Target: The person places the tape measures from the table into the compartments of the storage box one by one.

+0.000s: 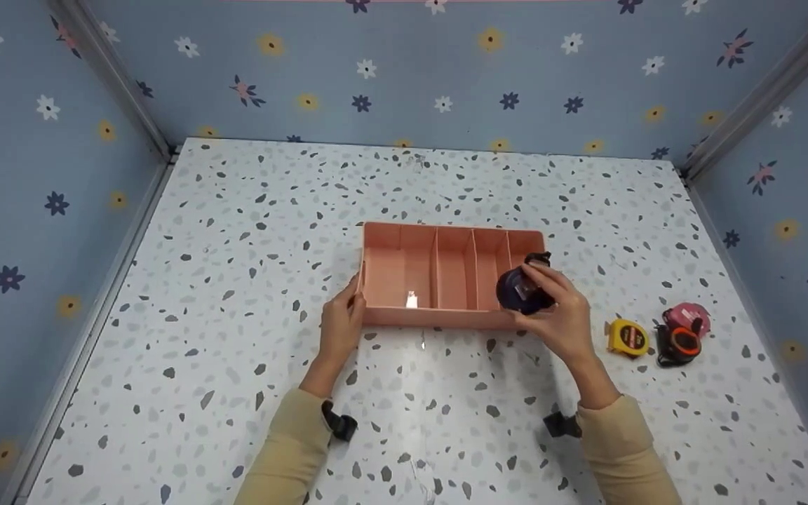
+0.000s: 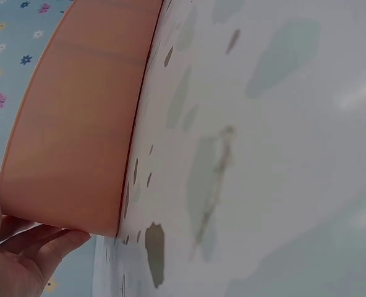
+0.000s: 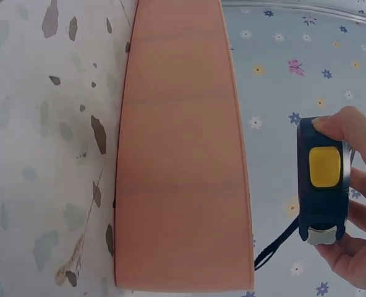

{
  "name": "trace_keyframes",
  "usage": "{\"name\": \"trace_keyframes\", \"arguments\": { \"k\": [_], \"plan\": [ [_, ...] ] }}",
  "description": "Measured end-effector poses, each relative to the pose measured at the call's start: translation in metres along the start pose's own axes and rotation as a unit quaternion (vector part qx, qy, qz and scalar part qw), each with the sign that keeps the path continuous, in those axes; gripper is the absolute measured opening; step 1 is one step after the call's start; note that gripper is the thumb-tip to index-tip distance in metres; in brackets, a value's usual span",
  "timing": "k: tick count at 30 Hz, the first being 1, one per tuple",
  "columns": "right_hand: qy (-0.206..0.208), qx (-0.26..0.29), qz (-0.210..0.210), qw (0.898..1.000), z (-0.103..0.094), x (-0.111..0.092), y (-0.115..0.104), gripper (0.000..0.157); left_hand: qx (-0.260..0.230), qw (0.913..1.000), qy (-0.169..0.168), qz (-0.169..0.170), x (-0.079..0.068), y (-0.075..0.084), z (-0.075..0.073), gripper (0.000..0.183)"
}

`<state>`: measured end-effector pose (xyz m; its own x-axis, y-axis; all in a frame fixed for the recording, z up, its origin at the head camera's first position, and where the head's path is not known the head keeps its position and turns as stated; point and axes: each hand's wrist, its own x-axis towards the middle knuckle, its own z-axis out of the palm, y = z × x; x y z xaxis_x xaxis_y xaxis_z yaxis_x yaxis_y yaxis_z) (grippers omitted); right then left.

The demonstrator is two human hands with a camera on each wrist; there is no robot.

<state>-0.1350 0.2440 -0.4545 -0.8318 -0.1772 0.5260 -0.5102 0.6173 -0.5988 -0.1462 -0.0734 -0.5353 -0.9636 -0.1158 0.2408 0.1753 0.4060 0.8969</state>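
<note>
A pink divided organizer box lies on the table with its row of compartments facing up. At its left end my left hand grips the end wall, fingers against the outside in the left wrist view. My right hand holds a dark blue tape measure over the box's right-end compartment. In the right wrist view the tape measure shows a yellow button, a metal end hook and a black wrist cord, pinched between thumb and fingers above the box's rim.
To the right of the box lie a yellow tape measure, a black and orange one and a pink round one, the last two touching in this view. Flowered blue panels stand around the speckled table.
</note>
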Motion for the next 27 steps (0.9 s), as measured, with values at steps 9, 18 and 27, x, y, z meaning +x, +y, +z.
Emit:
{"name": "trace_keyframes", "arguments": {
  "k": [9, 18, 27],
  "plan": [
    [-0.03, 0.009, -0.013, 0.999, 0.016, 0.005, -0.01, 0.065, -0.006, 1.0, 0.0, -0.002, 0.0, 0.001, -0.001, 0.04],
    [-0.053, 0.02, -0.01, 0.998, 0.033, 0.005, -0.02, 0.066, -0.018, 0.9998, 0.001, -0.01, 0.0, 0.001, -0.001, 0.039],
    [-0.065, 0.033, -0.037, 0.997, 0.047, 0.012, -0.026, 0.065, -0.036, 0.9993, 0.005, -0.008, 0.0, -0.001, -0.002, 0.038]
  ]
}}
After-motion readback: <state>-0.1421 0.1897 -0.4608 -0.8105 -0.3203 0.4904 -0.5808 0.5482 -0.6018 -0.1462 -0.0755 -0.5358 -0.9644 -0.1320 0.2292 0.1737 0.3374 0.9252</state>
